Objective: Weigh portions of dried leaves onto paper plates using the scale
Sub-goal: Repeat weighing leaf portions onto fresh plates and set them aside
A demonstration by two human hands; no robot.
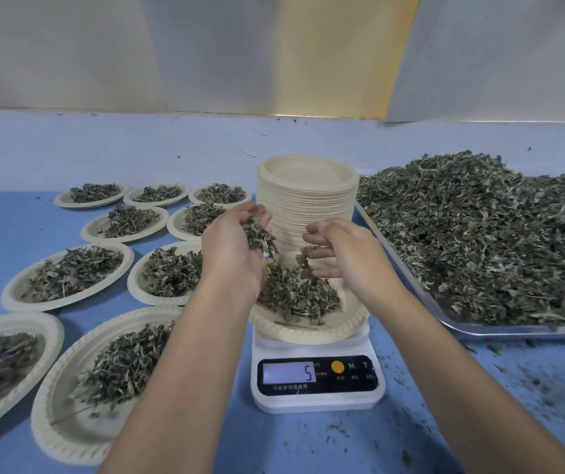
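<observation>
A white digital scale [317,378] stands in the middle, its display showing 5. On it sits a paper plate [311,328] with a small heap of dried leaves [296,290]. Both hands hover just above this plate. My left hand [231,248] cups a clump of leaves against its curled fingers. My right hand [346,246] has loosely bent fingers, with a few leaves dropping from its fingertips toward the plate. A large pile of dried leaves [493,234] fills a metal tray [499,328] at the right.
A tall stack of empty paper plates [306,196] stands right behind the scale. Several filled plates [69,273] cover the blue table [0,227] to the left. Leaf crumbs are scattered at the front right. A pale wall runs along the back.
</observation>
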